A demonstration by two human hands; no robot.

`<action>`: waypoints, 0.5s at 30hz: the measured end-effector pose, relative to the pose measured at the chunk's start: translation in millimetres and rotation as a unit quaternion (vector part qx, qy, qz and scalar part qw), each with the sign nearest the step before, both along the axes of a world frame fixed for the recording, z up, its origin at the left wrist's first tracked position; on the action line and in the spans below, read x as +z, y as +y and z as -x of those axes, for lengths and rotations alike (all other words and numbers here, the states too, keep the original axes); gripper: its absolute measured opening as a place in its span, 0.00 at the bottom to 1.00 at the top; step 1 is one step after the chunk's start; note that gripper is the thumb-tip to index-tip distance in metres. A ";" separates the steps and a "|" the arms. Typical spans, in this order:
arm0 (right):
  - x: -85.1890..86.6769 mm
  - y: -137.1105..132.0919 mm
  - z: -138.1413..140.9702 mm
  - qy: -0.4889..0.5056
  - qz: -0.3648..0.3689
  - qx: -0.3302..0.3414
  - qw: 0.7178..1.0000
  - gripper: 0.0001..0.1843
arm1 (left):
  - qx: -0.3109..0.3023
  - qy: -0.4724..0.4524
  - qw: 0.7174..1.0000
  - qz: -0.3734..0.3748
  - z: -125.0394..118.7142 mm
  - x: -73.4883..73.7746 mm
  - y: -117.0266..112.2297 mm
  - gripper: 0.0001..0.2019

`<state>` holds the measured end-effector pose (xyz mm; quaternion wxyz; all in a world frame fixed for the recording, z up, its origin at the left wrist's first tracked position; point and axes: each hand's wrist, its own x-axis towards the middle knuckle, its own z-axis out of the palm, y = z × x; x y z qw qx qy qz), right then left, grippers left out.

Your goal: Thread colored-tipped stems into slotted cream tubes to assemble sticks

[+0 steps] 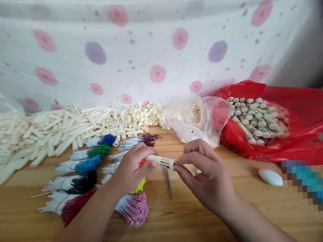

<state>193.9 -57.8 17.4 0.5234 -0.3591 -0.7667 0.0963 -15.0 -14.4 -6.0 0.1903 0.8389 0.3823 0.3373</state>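
Note:
A cream multi-colour pen barrel is held level above the table, its slotted end towards the right. My left hand is closed round its left part, thumb and fingers gripping it. At the slotted end, the thumb and forefinger of my right hand are pinched together, touching the opening. A tiny dark bit shows at their tips, too small to name. Below the barrel lie metal tweezers. Bundles of white pen refills with coloured ends lie left of and beneath my left arm, among them pink, black and blue.
Loose cream barrels and short slotted pieces are heaped along the back. A clear plastic bag stands beside a red bag full of slotted barrels. A white oval object sits at right. A flowered curtain hangs behind.

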 end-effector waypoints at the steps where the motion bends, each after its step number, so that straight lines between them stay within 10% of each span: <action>1: -0.9 1.2 0.5 0.004 0.011 -0.004 1.000 0.07 | 0.010 0.006 1.000 -0.008 0.2 -0.1 -0.2 0.24; 15: -19.9 11.1 10.4 0.158 0.169 0.062 0.971 0.05 | 0.080 0.045 0.991 -0.097 0.9 0.3 -0.1 0.22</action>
